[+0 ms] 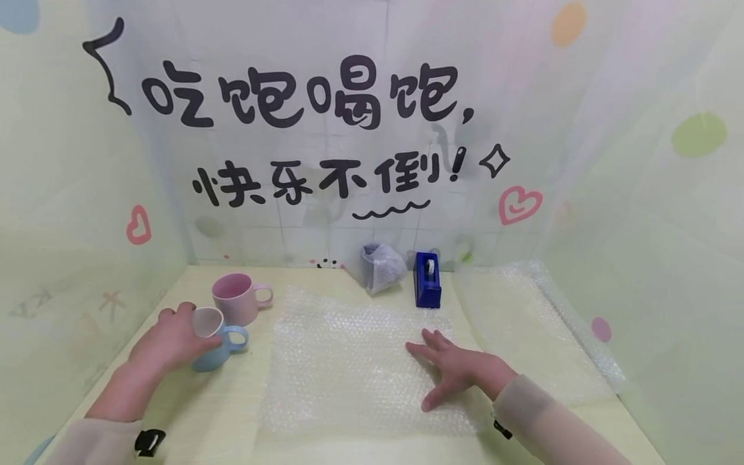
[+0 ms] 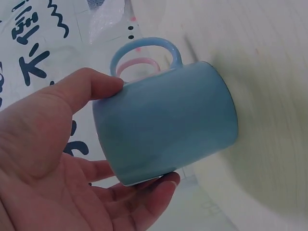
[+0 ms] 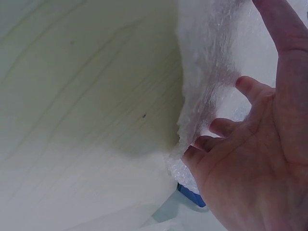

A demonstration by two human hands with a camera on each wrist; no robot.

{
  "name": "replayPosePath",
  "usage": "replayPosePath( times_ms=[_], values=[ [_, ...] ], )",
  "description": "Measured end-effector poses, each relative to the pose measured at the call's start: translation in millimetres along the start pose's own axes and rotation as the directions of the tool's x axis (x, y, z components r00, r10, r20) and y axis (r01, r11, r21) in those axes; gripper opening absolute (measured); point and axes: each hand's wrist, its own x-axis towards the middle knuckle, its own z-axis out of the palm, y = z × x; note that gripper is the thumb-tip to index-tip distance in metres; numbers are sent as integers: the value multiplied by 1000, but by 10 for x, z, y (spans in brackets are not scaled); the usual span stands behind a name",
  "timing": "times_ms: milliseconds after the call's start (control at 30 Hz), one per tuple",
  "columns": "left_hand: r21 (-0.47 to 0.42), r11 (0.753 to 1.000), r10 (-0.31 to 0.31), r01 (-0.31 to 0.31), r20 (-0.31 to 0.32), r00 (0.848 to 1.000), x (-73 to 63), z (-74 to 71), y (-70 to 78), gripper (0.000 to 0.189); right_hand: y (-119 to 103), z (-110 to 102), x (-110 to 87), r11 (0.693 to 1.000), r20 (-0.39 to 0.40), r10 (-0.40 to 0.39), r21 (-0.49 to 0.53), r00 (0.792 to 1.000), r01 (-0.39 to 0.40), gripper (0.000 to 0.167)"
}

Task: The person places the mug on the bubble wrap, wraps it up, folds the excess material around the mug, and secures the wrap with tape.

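Observation:
A light blue mug [image 1: 214,355] is gripped near its rim by my left hand [image 1: 174,339], thumb on the handle side and fingers on the other. The left wrist view shows the blue mug [image 2: 168,125] close up, its handle pointing away from the palm. Whether its base touches the table cannot be told. Just behind it stands a pink mug [image 1: 235,302] with its handle to the right. My right hand [image 1: 456,369], fingers spread, rests on the right part of a bubble wrap sheet [image 1: 343,368] laid flat; in the right wrist view its fingertips touch the bubble wrap [image 3: 207,72].
At the back stand a wrapped bundle [image 1: 382,268] in bubble wrap and a blue tape dispenser [image 1: 427,281]. More bubble wrap [image 1: 529,329] lies on the right side of the table [image 1: 232,413]. Printed curtains enclose the back and both sides.

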Motion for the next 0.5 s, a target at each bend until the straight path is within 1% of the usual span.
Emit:
replayPosePath(
  times_ms=[133,233,367,500],
  values=[
    [6,999,-48,48,-3,999,-21,-27,39,110,3,-6,1,1000,0,1,3,1000,-1,120],
    [14,998,-67,67,-13,998,-33,-46,53,110,9,-3,3,1000,0,2,10,1000,-2,120],
    [30,999,-44,44,16,999,-18,-61,57,98,15,13,0,1000,-5,1,21,1000,-1,121],
    [48,999,18,-20,50,999,-29,-108,123,88,13,23,-1,1000,-10,-3,18,1000,4,121]
  ],
)
